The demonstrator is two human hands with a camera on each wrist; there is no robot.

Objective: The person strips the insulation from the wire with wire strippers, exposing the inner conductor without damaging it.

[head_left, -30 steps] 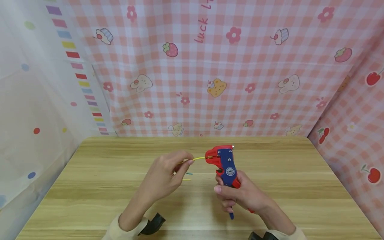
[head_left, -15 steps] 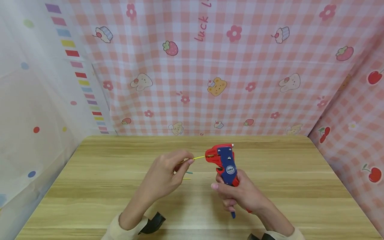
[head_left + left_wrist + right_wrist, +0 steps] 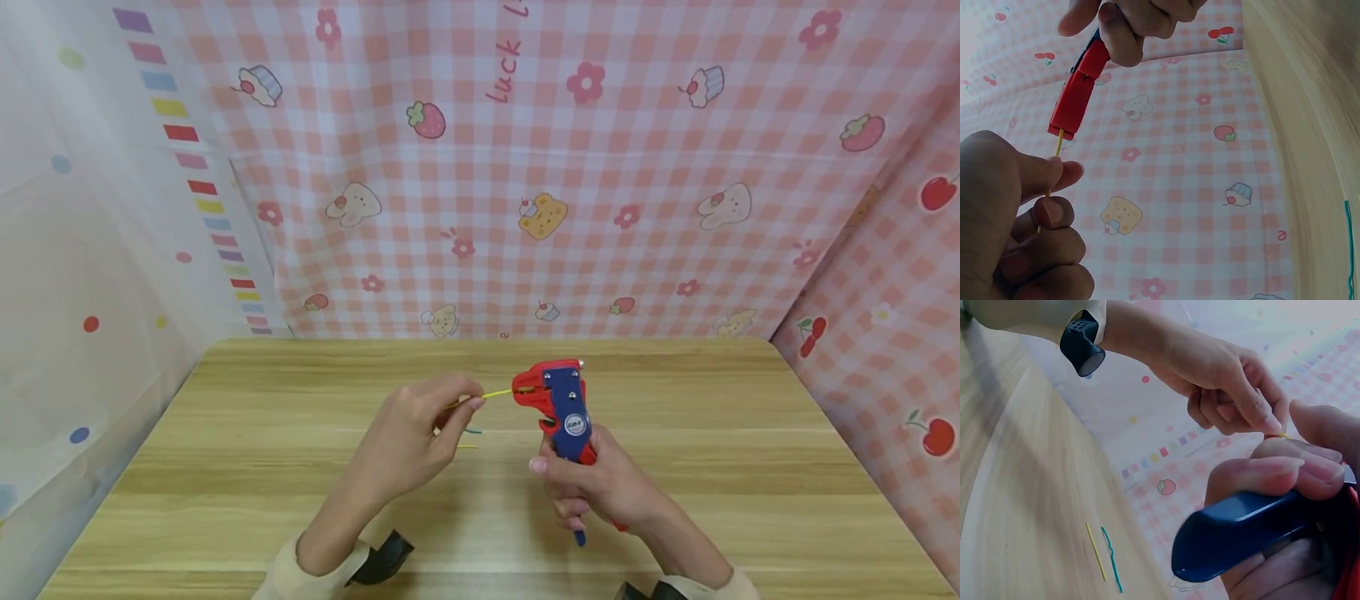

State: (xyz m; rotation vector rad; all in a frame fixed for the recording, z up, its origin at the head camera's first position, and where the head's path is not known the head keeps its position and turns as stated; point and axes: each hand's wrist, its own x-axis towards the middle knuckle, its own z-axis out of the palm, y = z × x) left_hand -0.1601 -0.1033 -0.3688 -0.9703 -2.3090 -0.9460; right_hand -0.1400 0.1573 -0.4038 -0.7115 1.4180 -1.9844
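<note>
The left sleeve and the right sleeve were of plain cream colour. The left camera was black and curved, with a round end and small dots on one side; the right camera was also black, but only partly visible.

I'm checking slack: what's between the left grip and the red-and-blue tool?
A short stretch of yellow wire, running straight from left grip to tool; head and left wrist views show it.
</note>
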